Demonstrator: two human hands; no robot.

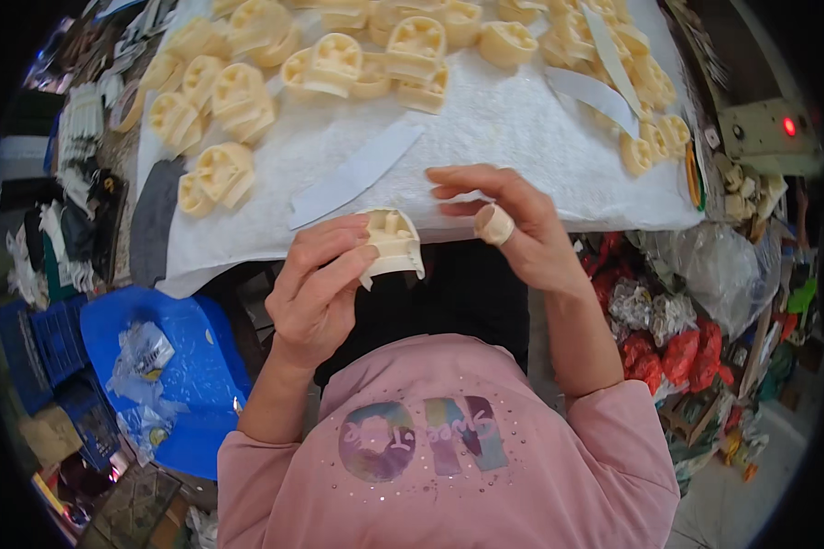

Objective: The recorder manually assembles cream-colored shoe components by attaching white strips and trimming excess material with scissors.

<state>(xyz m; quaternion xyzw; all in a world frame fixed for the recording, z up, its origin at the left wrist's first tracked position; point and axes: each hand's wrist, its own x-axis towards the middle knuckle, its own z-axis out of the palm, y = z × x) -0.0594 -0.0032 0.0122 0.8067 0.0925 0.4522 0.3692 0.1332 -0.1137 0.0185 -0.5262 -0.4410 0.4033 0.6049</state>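
Observation:
Between the thumb and fingers of my left hand [316, 279] is a cream, hollow moulded piece [394, 240] with a curved rim and small posts inside. It is held just in front of the table's near edge. My right hand [522, 215] is apart from it, over the edge, its fingers stretched out and nothing in them. A beige wrap or finger cot [494, 224] covers the tip of its thumb. On the white cloth [485, 137] beyond my hands lies a pale strip [357, 176], of paper or thin sheet. Two similar cream pieces [224, 172] rest left of it.
Many cream moulded pieces [334, 64] crowd the far side of the cloth, more of them [655, 142] at right with pale strips. A dark grey pad [156, 224] hangs at the left edge. A blue chair [197, 366] stands left; red and clear plastic bags [677, 352] lie right.

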